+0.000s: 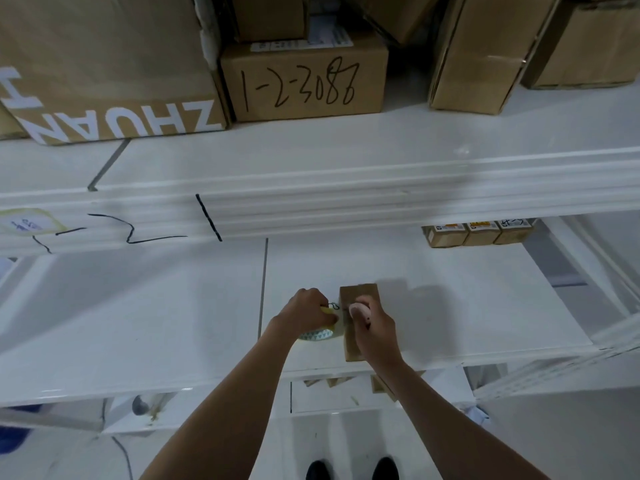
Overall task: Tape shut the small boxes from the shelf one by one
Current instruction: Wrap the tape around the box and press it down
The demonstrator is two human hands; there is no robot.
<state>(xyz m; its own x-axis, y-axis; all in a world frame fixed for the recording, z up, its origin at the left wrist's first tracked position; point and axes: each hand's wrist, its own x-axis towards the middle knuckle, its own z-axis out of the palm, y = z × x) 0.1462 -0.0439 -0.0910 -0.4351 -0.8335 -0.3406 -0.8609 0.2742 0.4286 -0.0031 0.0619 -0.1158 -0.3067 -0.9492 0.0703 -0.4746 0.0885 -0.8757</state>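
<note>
Lying flat on the white shelf (450, 306) near its front edge, the small box (358, 296) ran its long axis away from the person, one short end toward the shelf's back and the other toward the body. The right hand (372, 327) sat on top of it, fingers curled and pressing down near the middle, so most of the lid was hidden. Just to the left, touching or nearly touching the box's left side, the left hand (308, 311) was clamped round a tape roll (320, 332), with a short stretch of tape seeming to reach across to the box. The roll therefore lay to the side of the box, across its long axis. Three more small boxes (479, 232) stood well apart at the back right.
</note>
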